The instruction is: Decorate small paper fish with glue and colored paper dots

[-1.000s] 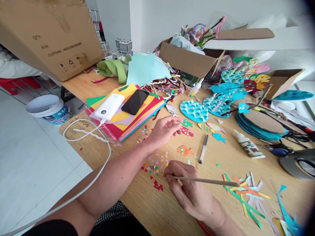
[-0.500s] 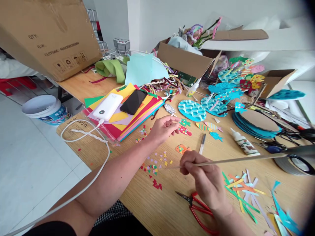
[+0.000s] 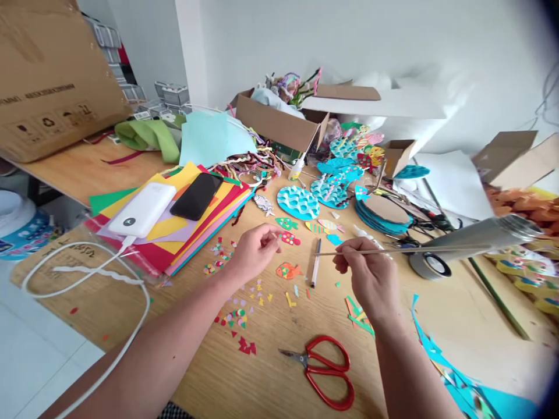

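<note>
My right hand (image 3: 369, 276) is closed round a long thin wooden stick (image 3: 437, 250), held nearly level above the table. The stick's tip points left, over a pen (image 3: 315, 265). My left hand (image 3: 255, 250) has thumb and fingers pinched together; what they hold, if anything, is too small to make out. Close to its fingertips lie a red spotted paper fish (image 3: 289, 238), a green paper fish (image 3: 287, 223) and an orange paper fish (image 3: 289, 270). Small coloured paper bits (image 3: 236, 317) are scattered below the left hand. Red-handled scissors (image 3: 327, 369) lie open nearer me.
Left stand a stack of coloured paper (image 3: 192, 244), a power bank (image 3: 142, 210) with a white cable, and a phone (image 3: 196, 196). Farther back are blue wavy discs (image 3: 298, 203) and a cardboard box (image 3: 275, 122). A metal flask (image 3: 476, 238) lies at right.
The view has swung to the right. My left fingers, looser before, are now pinched together near the red fish. The stick stays in my right hand, now with its tip over the pen.
</note>
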Demonstrator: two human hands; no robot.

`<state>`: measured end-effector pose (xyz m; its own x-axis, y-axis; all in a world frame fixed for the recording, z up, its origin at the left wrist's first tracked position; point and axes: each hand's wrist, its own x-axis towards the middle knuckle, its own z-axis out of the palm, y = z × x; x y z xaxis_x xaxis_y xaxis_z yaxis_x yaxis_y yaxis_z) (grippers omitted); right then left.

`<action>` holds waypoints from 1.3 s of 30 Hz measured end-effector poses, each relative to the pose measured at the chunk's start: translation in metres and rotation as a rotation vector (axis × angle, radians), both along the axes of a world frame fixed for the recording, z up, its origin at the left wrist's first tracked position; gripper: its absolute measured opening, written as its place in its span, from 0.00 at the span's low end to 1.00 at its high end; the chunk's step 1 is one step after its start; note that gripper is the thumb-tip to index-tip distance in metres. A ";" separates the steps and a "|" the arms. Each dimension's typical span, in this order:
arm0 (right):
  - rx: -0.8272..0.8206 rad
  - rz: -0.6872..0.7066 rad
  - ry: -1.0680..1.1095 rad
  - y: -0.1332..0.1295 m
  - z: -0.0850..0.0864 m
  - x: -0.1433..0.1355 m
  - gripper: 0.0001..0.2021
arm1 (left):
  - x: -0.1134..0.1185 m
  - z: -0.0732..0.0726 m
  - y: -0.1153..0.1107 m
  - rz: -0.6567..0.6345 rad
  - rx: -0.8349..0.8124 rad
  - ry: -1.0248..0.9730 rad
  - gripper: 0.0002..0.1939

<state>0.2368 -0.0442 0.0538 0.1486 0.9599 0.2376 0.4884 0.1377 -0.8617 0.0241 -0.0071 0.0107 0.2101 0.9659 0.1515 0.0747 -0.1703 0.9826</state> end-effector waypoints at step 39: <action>0.036 0.789 -0.158 -0.051 -0.007 -0.073 0.08 | 0.010 -0.018 -0.007 -0.298 0.399 0.712 0.23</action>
